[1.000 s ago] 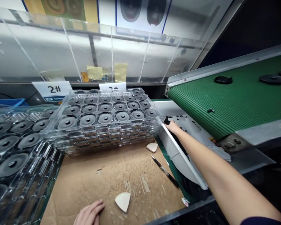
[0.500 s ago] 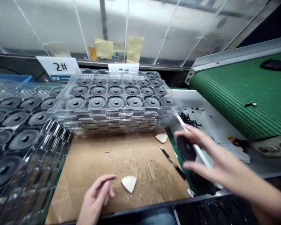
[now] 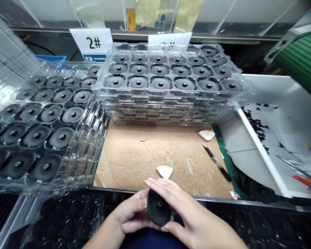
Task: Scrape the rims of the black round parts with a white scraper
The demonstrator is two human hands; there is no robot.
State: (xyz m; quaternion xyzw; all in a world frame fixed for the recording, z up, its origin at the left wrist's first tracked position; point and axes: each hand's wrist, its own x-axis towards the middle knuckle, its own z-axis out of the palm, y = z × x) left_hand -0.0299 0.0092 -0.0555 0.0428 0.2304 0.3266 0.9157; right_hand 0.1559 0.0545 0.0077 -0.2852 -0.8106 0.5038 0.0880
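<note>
Both hands hold a round black rubber disc (image 3: pixel 158 207) with a central stud, up near my body. My left hand (image 3: pixel 131 215) cups it from below and my right hand (image 3: pixel 189 211) lies across its side. Just beyond my fingertips, a cream wedge-shaped piece (image 3: pixel 165 171) lies on a cardboard sheet (image 3: pixel 145 155). A second wedge (image 3: pixel 206 135) and a black pen (image 3: pixel 217 162) lie farther right on the same sheet.
Stacks of clear plastic trays (image 3: pixel 171 103) holding rows of black discs stand ahead and to the left. A white-edged bin (image 3: pixel 259 138) with black scraps sits right, beside a green conveyor belt (image 3: pixel 303 58). A dark tray (image 3: pixel 69 211) lies below.
My right hand has left the white-edged bin and joined my left, and both now hold the black disc close to my body. The view has swung left, pushing the green belt toward the corner.
</note>
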